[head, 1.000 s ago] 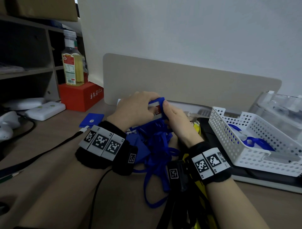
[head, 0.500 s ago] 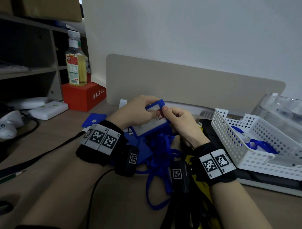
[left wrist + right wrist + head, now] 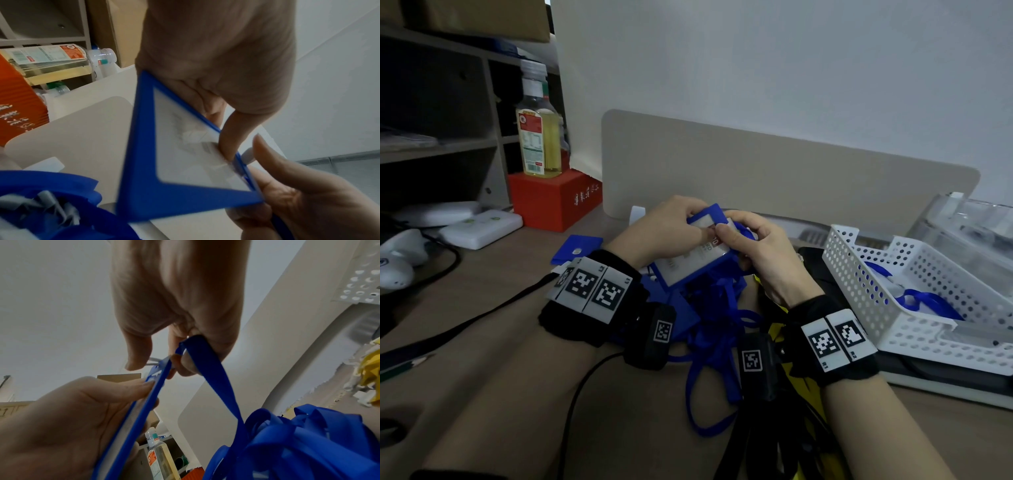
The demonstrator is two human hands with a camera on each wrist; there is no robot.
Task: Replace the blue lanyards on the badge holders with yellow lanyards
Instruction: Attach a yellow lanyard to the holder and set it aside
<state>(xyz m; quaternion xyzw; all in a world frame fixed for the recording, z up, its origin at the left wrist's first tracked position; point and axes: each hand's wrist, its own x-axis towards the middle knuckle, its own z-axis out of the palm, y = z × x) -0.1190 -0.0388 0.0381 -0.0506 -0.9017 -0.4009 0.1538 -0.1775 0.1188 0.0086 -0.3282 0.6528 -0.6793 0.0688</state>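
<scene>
A blue badge holder with a white card inside is held above a heap of blue lanyards. My left hand grips the holder's left edge, thumb on its face. In the left wrist view the holder fills the middle under the left hand. My right hand is at the holder's top end. The right wrist view has the right hand pinching the clip there, with a blue lanyard strap caught in its curled fingers. Yellow lanyards lie under my right wrist.
A white perforated basket at the right holds blue lanyards. A loose blue holder lies on the desk at the left. A bottle stands on a red box. A beige divider closes the back.
The holder has turned from edge-on to face up and come lower and nearer. My right hand's fingers have curled onto its top end.
</scene>
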